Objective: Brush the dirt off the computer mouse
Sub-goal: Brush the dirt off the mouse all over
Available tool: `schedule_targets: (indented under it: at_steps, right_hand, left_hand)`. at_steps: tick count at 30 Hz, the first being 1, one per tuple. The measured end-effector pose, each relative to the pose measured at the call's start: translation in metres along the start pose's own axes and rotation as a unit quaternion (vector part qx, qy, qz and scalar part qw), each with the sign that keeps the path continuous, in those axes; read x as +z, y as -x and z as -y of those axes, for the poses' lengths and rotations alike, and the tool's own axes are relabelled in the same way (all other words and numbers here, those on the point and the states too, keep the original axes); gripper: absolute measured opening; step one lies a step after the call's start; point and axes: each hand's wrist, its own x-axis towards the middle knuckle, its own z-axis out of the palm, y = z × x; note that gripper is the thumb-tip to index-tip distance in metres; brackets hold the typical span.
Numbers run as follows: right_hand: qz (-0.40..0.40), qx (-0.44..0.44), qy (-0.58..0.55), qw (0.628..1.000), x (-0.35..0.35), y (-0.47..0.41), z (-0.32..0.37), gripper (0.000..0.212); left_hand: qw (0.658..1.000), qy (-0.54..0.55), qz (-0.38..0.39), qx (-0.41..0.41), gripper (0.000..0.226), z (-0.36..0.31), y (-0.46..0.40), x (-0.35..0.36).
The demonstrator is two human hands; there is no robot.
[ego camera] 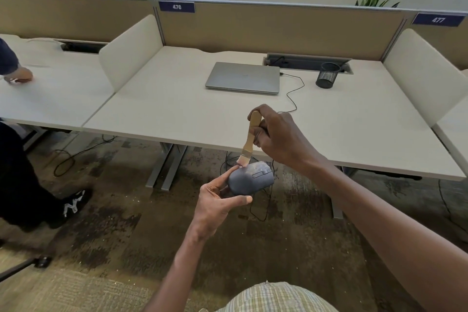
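My left hand [219,202] grips a dark grey computer mouse [252,179] from below and holds it in the air in front of the desk edge, over the carpet. Pale dust speckles the mouse's upper front. My right hand [279,138] holds a small brush [249,139] by its light wooden handle, bristles pointing down. The pale bristles touch the top left of the mouse, close to my left fingertip.
The white desk [177,114] carries a closed silver laptop [243,78] with a black cable, and a black mesh pen cup [327,75]. Beige dividers flank the desk. Another person's hand [20,75] and leg with a black shoe [73,204] are at the left.
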Motion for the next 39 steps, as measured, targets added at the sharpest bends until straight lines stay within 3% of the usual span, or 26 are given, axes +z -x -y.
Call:
schedule_targets:
  at_steps: [4,9,14,21,27,35,39]
  right_hand:
    - [-0.007,0.002,-0.028,1.000,-0.001,-0.001,0.001,0.021]
    - [-0.001,0.019,0.018,1.000,-0.002,0.000,-0.008,0.021]
    - [-0.019,0.035,-0.055,0.998,-0.002,0.000,-0.005,0.023]
    - [-0.044,0.031,-0.048,0.997,-0.005,0.007,-0.005,0.021]
    - [-0.002,-0.031,-0.013,0.999,-0.005,0.018,0.008,0.024]
    - [-0.029,-0.008,-0.025,0.999,-0.008,0.013,0.007,0.023]
    - [0.006,-0.019,-0.003,1.000,-0.008,0.018,0.007,0.023]
  left_hand:
    - [1.000,0.008,0.002,0.000,0.069,-0.001,-0.001,0.001]
    - [1.000,0.004,-0.007,-0.002,0.074,0.003,-0.001,0.000]
    - [1.000,0.013,0.000,-0.003,0.074,0.004,-0.003,-0.002]
    - [1.000,0.021,0.000,-0.007,0.076,0.007,-0.004,-0.004]
    - [1.000,0.026,-0.008,-0.006,0.069,0.003,-0.007,-0.003]
    - [0.999,0.035,-0.001,-0.005,0.072,0.005,-0.006,-0.003]
    - [0.999,0.037,-0.004,-0.008,0.072,0.006,-0.005,-0.004]
